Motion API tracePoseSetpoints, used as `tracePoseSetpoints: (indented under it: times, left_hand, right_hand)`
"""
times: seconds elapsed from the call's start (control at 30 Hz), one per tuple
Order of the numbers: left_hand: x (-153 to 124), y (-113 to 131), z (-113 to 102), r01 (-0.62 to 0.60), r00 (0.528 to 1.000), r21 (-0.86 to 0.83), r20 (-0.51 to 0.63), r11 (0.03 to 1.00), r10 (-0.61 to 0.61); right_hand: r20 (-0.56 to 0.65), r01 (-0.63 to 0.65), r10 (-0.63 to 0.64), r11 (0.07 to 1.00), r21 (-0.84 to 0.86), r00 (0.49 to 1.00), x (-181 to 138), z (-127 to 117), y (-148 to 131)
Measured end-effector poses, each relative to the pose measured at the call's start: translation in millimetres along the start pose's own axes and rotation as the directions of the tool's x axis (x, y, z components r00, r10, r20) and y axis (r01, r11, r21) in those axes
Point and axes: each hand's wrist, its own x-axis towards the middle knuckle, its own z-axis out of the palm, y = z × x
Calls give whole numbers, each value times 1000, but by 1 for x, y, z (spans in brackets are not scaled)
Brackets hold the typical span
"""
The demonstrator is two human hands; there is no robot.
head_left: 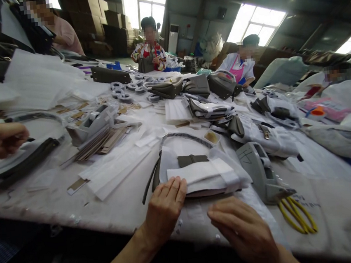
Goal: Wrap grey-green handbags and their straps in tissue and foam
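A dark olive handbag (193,159) lies on the table before me, its handle (182,136) wrapped in protective film. White paper (207,174) covers its front, with a folded edge across it. My left hand (166,200) is closed at the bag's near left corner, fingers together on the paper's end; its thumb is hidden. Just off the bag's near edge, my right hand (243,222) has its fingers curled and pressed together. Anything between those fingertips is hidden. A grey tape dispenser (260,173) stands right of the bag, with yellow-handled scissors (297,215) nearby.
Another person's hand (7,139) works on a bag at the left. Cardboard strips (105,144) and a second tape dispenser (91,125) lie left of centre. Several wrapped bags (265,135) and tape rolls (124,96) fill the far side. Co-workers (151,53) stand around the table.
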Motion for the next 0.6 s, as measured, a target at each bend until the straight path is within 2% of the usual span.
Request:
tracePoseSetpoints:
  times: [0.07,0.17,0.2,0.3,0.37,0.43,0.6]
  left_hand:
    - [1,6,3,0,1000,16,11,1000,0]
    - [-3,12,8,-7,1000,33,-18,999,8]
    - [-5,13,10,-8,1000,35,-29,999,9]
    - [-9,14,14,10,999,36,-49,999,-8]
    - [-10,15,14,26,999,30,-48,999,-24]
    - [-10,14,14,34,998,19,-46,999,-33]
    - [-11,14,16,53,997,-10,-59,999,-53]
  right_hand:
    - [-18,-95,95,995,-11,995,35,-2,13]
    - [99,-225,226,974,-23,969,85,17,45]
    - [190,-275,280,960,-52,941,100,29,56]
    - [452,-374,408,912,-166,794,135,66,82]
    - [516,-404,438,896,-184,736,149,85,93]
    - [536,-421,446,890,-177,717,157,94,103]
    - [610,-458,461,871,-176,644,166,96,130]
